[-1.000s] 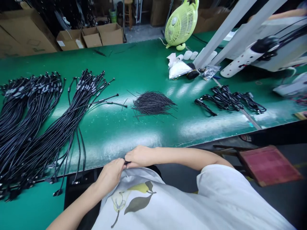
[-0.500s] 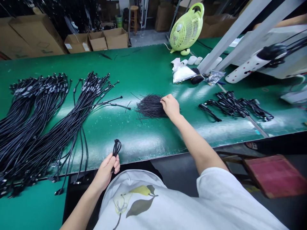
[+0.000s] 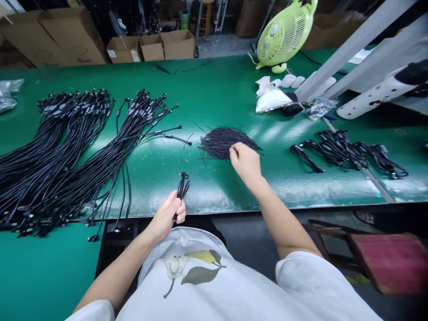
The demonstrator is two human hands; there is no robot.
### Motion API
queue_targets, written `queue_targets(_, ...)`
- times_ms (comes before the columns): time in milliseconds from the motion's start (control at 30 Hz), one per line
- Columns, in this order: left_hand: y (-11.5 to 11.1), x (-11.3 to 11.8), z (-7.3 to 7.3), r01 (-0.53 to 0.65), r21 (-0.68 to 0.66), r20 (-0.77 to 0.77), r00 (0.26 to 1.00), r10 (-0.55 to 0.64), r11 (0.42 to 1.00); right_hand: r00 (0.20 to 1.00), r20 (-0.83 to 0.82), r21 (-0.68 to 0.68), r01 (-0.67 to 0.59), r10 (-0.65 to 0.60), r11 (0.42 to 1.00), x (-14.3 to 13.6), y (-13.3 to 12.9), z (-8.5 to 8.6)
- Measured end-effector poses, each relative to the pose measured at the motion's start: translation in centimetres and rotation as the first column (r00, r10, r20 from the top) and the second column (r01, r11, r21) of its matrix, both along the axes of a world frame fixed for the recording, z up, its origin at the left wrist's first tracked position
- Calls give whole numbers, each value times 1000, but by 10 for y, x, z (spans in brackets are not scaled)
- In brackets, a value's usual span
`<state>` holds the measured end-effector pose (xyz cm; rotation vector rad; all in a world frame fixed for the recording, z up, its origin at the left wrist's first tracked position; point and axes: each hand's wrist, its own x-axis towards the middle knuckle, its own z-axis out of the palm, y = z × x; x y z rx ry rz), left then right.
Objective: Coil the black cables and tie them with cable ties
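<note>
A folded black cable [image 3: 183, 187] is gripped in my left hand [image 3: 168, 211], its looped end pointing up above the bench's front edge. My right hand [image 3: 245, 161] is closed in a pinch at the near right side of a pile of short black ties [image 3: 220, 141]; whatever is between its fingertips is too small or hidden to make out. Left of the pile, long black cables with grey sleeves [image 3: 133, 116] lie in thick bundles across the green bench [image 3: 207, 98]. Several coiled black cables [image 3: 337, 149] lie to the right.
A green fan [image 3: 284, 33] stands at the back right, near a white plastic bag [image 3: 272, 99] and white rolls [image 3: 288, 80]. Grey metal posts [image 3: 351, 49] rise on the right. Cardboard boxes [image 3: 177, 44] are behind the bench; a red-topped stool [image 3: 389, 261] is at lower right.
My right hand has drawn slightly towards me from the pile of ties. My left hand has moved up and right with the folded cable. The camera view has shifted a little left.
</note>
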<state>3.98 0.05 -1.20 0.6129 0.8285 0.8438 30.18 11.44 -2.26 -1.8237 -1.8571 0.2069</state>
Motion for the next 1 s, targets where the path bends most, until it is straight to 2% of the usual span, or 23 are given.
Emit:
queue_targets(33, 1, 2, 0, 10, 2, 30, 999, -10, 1000, 984, -135, -72, -129, 119, 989, -13, -14, 0)
queue_targets(67, 2, 3, -1, 14, 6, 50, 999, -14, 1000, 934, -268, -144, -284, 238, 948, -28, -29, 0)
queue_targets(100, 4, 4, -2, 14, 15, 52, 999, -15, 1000, 864, -374, -197, -429, 337, 882, -44, -44, -1)
queue_targets(133, 5, 4, -4, 9, 32, 31, 999, -10, 999, 802, -433, -215, -534, 411, 818, -58, -59, -2)
queue_targets(167, 7, 4, -6, 2, 62, -19, 1000, -1, 998, 768, -430, -196, -593, 475, 781, -72, -72, -3)
queue_targets(200, 8, 3, -9, -2, 105, -97, 995, 12, 994, 762, -360, -142, -615, 538, 776, -83, -82, -3)
queue_targets(267, 11, -1, -14, 15, 222, -299, 953, 53, 975, 763, -59, 45, -643, 644, 765, -98, -92, -2)
queue_targets(300, 11, -4, -16, 39, 274, -395, 916, 76, 961, 730, 129, 141, -684, 671, 716, -102, -91, 1)
queue_targets(367, 11, -10, -19, 85, 317, -520, 848, 98, 945, 581, 452, 247, -811, 677, 530, -107, -83, 7)
queue_targets(433, 10, -17, -21, 122, 258, -535, 844, 37, 959, 418, 623, 246, -907, 661, 341, -109, -73, 16)
queue_targets(467, 10, -20, -21, 133, 203, -502, 865, -14, 970, 351, 664, 219, -936, 660, 277, -111, -69, 20)
queue_targets(533, 8, -26, -19, 147, 77, -376, 920, -108, 986, 232, 715, 128, -971, 659, 203, -113, -65, 28)
queue_targets(667, 7, -35, -14, 167, -126, -115, 977, -182, 978, 58, 806, -38, -988, 589, 150, -118, -68, 39)
queue_targets(767, 5, -38, -11, 174, -181, -49, 981, -186, 968, -4, 821, -86, -989, 571, 117, -121, -71, 42)
queue_targets(833, 2, -38, -9, 174, -162, -57, 981, -185, 971, -19, 806, -103, -989, 592, 110, -124, -70, 42)
queue_targets(900, 1, -37, -7, 146, -91, -113, 981, -156, 985, 6, 785, -117, -981, 620, 158, -128, -66, 41)
queue_targets(967, 3, -33, -6, 43, 16, -202, 979, -38, 999, 79, 739, -132, -957, 669, 259, -134, -60, 39)
queue_targets(1000, 6, -32, -6, -34, 76, -228, 972, 51, 996, 143, 693, -141, -934, 706, 328, -138, -57, 37)
